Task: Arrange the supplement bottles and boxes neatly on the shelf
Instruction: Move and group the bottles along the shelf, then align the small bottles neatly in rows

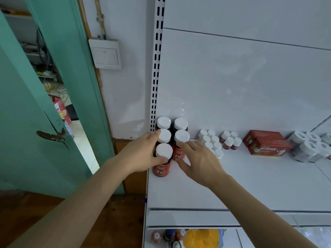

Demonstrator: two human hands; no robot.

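Several dark red "Fe" bottles with white caps stand in two columns at the left end of the white shelf (232, 185). My left hand (141, 153) grips the front bottle of the left column (162, 169), thumb across its front and fingers along the bottles behind it. My right hand (200, 158) reaches in from the right with spread, fairly straight fingers. Its fingertips touch the front bottle of the right column (181, 136). Further right stand small white bottles (211, 140), small red bottles (230, 140), two red boxes (268, 144) and larger white-capped bottles (306, 147).
The slotted shelf upright (155, 68) runs just left of the bottles. A green door (35, 122) stands ajar at the left, past the shelf edge. A lower shelf holds bottles and a yellow pack (200, 237). Bare shelf surface lies in front of the rows.
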